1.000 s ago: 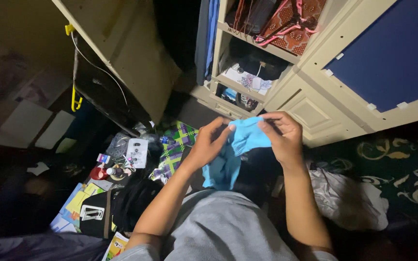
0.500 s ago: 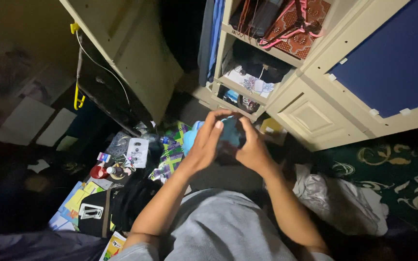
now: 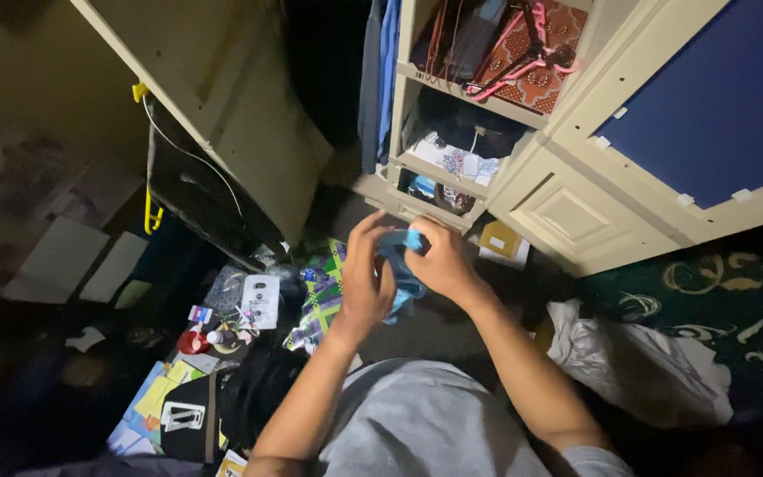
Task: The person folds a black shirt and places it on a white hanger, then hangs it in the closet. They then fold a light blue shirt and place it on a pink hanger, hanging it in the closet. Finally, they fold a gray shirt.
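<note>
My left hand [image 3: 364, 274] and my right hand [image 3: 439, 261] are pressed close together in front of me, both gripping a small light blue cloth [image 3: 399, 265] bunched into a tight wad between them. Only strips of the cloth show between the fingers. The hands hover above the floor, just in front of the lowest open shelf of a cream wardrobe [image 3: 452, 168]. My grey shirt fills the bottom of the view.
The wardrobe's open door [image 3: 222, 97] hangs at the left. Its shelves hold a patterned red mat with a pink hanger [image 3: 532, 53] and small items. On the floor lie a checked green cloth [image 3: 324, 283], small bottles and cards [image 3: 231, 322], a white garment [image 3: 638, 362] and a green patterned rug [image 3: 735, 291].
The blue cloth, held spread out a second ago, has been gathered into a wad. My hands came together and moved forward toward the wardrobe's lower shelf.
</note>
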